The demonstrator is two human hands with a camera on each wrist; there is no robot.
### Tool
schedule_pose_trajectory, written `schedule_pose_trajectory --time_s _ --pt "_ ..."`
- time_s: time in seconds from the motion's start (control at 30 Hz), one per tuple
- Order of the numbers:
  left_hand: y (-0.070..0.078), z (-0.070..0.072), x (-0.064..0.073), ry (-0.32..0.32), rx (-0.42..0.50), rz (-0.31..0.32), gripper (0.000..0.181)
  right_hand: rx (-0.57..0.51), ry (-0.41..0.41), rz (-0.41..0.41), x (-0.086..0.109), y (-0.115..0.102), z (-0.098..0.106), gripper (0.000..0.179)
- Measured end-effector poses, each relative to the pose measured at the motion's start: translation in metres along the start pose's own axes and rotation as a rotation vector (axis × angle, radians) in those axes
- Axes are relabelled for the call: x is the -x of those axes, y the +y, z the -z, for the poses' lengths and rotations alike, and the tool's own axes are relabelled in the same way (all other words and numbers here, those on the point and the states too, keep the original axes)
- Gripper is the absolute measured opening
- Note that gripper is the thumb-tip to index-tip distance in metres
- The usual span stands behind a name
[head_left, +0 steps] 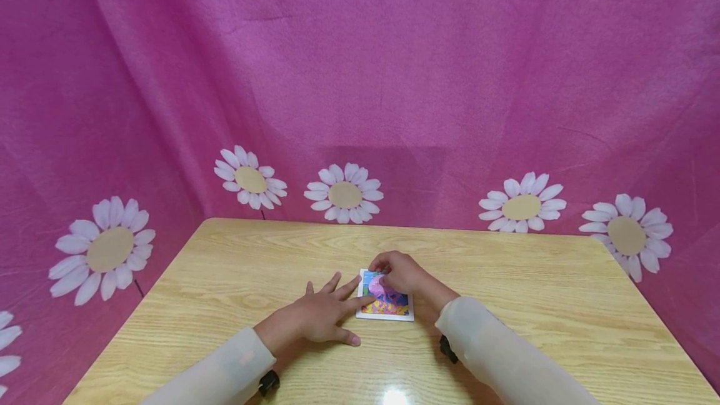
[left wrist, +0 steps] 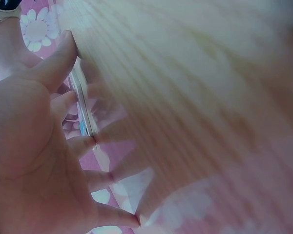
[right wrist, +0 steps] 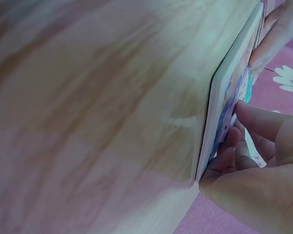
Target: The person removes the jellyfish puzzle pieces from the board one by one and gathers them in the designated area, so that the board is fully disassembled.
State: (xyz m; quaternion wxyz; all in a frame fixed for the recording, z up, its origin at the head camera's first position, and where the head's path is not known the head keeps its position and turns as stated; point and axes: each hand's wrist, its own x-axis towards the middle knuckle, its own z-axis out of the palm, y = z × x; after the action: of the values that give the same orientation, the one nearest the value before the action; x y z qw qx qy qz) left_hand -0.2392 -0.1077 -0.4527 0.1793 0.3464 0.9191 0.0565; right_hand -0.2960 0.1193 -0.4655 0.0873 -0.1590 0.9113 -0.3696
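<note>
Tabletop (head_left: pixel 534 299): wood-grained surface noted, smooth and glossy; a bright glare patch is thrown back near the front, and the left hand (left wrist: pixel 44 146) is mirrored in it. Backdrop (head_left: pixel 394 67): cloth, matt, softly creased. Picture board (head_left: pixel 394 308): printed face, smooth-looking, pale plain border; whether card or plastic cannot be determined. Sleeves (head_left: pixel 500 349): matt cloth, faintly wrinkled. Dark wrist fittings (head_left: pixel 270 383): plastic-like in appearance; finish not resolved.
</note>
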Motion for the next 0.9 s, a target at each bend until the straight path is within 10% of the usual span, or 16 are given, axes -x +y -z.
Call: schedule_pose_trajectory --time_s 0.9 --pt "0.0012 0.0004 0.0005 -0.007 0.007 0.009 0.08 -0.077 0.111 -0.023 0.0016 -0.0022 -0.0038 0.018"
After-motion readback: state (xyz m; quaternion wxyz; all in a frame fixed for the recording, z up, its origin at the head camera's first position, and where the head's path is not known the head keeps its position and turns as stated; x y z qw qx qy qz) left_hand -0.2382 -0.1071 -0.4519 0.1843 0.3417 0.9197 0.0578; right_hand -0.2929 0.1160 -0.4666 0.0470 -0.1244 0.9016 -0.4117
